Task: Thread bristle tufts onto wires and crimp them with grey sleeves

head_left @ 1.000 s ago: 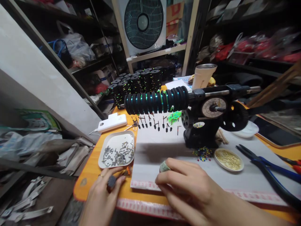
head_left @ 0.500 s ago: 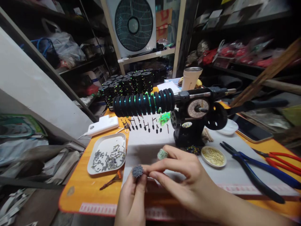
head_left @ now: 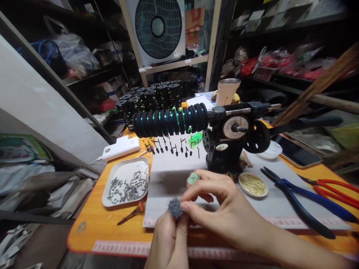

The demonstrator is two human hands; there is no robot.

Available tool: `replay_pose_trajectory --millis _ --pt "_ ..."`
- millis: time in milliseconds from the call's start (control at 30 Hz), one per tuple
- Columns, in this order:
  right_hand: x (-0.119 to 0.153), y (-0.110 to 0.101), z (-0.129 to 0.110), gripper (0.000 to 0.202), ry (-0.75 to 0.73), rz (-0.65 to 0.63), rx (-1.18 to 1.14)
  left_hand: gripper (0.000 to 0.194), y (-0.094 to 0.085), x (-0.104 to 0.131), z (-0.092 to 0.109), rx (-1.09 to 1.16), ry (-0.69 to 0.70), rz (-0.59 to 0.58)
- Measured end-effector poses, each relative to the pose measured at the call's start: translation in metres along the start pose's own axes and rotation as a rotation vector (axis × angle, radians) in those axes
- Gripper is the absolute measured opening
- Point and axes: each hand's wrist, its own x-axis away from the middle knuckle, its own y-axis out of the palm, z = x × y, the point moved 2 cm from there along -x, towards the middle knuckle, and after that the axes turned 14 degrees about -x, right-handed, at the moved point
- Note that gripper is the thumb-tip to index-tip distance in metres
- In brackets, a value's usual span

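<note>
My left hand (head_left: 171, 233) is closed around a tight bundle of thin grey pieces (head_left: 175, 207), whose many small round ends face up. My right hand (head_left: 221, 209) pinches at the right edge of this bundle with thumb and forefinger; what lies between the fingertips is too small to make out. A pale green speckled wrap or lump (head_left: 193, 178) sits at another finger of the right hand. Left of the hands, a white tray (head_left: 105, 196) holds small grey and dark pieces. A brush with orange bristles (head_left: 131, 213) lies close to it.
Behind the hands stands a black winding machine (head_left: 224, 149) with a ribbed cylinder (head_left: 168, 121). At right are a dish of gold bits (head_left: 253, 184), blue-handled pliers (head_left: 300, 203), a red-handled tool (head_left: 333, 188) and a phone (head_left: 297, 151). Black spools (head_left: 151, 95) and a cup (head_left: 226, 91) stand behind.
My left hand has moved right and slightly forward with the grey bundle. The right thumb and forefinger now meet the bundle's edge, where before they were a little farther from it.
</note>
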Motion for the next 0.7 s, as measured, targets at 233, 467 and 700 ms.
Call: replay_pose_trajectory --millis 233,467,700 --pt "0.003 0.001 -0.001 0.012 0.021 -0.016 0.008 0.028 0.004 -0.006 -0.003 0.17 0.001 -0.065" --pt "0.004 0.001 0.001 0.013 0.02 -0.041 0.037 0.034 0.013 0.0 -0.01 0.445 -0.031 -0.038" --pt "0.004 0.002 0.001 0.018 -0.068 -0.174 0.167 0.036 0.0 -0.005 -0.003 0.579 -0.041 0.094"
